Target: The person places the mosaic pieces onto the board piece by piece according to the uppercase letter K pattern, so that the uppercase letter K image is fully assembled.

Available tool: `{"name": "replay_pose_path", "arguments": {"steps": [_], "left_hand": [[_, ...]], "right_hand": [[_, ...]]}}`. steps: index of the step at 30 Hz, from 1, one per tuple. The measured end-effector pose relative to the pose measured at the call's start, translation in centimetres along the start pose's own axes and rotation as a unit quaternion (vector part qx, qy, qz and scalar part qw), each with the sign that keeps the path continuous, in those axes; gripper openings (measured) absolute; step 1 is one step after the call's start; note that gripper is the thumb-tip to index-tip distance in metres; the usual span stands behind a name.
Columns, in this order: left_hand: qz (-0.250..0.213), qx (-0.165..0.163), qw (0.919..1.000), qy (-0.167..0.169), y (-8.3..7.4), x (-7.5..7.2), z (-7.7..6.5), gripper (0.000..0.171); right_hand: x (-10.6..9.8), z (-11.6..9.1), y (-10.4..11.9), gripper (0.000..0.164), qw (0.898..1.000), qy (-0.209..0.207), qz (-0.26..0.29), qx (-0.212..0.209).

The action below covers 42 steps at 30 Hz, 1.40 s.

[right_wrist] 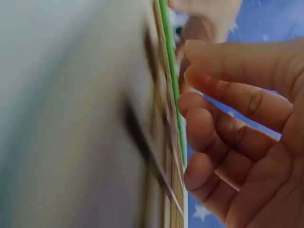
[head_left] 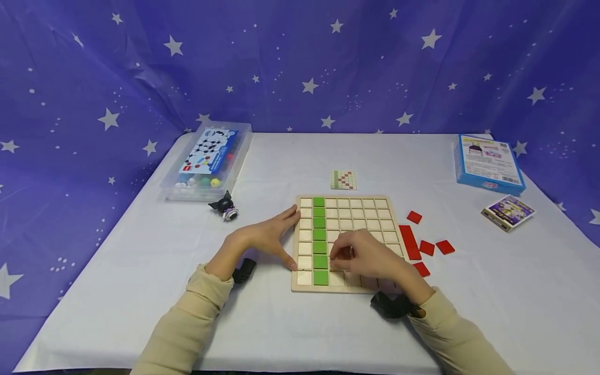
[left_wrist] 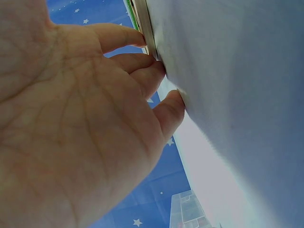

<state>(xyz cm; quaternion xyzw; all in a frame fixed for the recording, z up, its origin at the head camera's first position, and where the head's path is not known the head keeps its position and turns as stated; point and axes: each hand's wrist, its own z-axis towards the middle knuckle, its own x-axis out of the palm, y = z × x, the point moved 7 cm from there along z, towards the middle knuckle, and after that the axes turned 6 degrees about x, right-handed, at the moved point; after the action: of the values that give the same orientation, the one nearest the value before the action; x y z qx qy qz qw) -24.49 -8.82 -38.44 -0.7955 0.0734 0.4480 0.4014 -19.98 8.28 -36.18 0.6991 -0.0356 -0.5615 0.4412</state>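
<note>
We list, first, one blue backdrop [head_left: 300, 62] with stars, at the far side; one table [head_left: 112, 312] in white cloth; one wooden grid board [head_left: 358, 213] on its near half; one clear case [head_left: 242, 151], far left; one blue box [head_left: 492, 183], far right. Two hands: the left hand [head_left: 272, 237], thumb and fingers spread, touching the board's left edge; the right hand [head_left: 367, 255], over the board, fingers bent, nothing seen between their tips and the thumb. One green column [head_left: 319, 223] of seven squares on the board, running near to far, just left of the right hand's fingertips. One small box [head_left: 510, 212], right. One red strip [head_left: 410, 242] just beside the board's right edge, its long axis also near to far; it lies right of both hands, the right hand nearer. One black toy [head_left: 227, 203], left. One patterned card [head_left: 344, 179], beyond the board. Four red squares [head_left: 445, 247] around the strip.
</note>
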Motion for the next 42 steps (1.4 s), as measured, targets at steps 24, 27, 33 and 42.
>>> {"name": "replay_pose_path", "arguments": {"steps": [24,27,33,42], "left_hand": [[0.004,0.005,1.0000,0.007,0.1,0.0,0.1,0.124],[0.006,0.007,0.9999,0.009,0.0,0.1,0.2,0.124],[0.008,0.010,0.9999,0.009,-0.2,0.0,0.2,0.124],[0.001,0.010,0.9999,0.004,-0.1,-0.1,0.1,0.123]], "right_hand": [[-12.4,-6.7,-18.2,0.048,0.944,-0.178,0.077,0.266],[-12.4,-6.4,-18.1,0.051,0.947,-0.158,0.037,0.279],[-12.4,-5.6,-17.3,0.043,0.954,-0.134,-0.010,0.270],[-12.6,-5.7,-17.5,0.032,0.953,-0.181,0.122,0.211]]}}
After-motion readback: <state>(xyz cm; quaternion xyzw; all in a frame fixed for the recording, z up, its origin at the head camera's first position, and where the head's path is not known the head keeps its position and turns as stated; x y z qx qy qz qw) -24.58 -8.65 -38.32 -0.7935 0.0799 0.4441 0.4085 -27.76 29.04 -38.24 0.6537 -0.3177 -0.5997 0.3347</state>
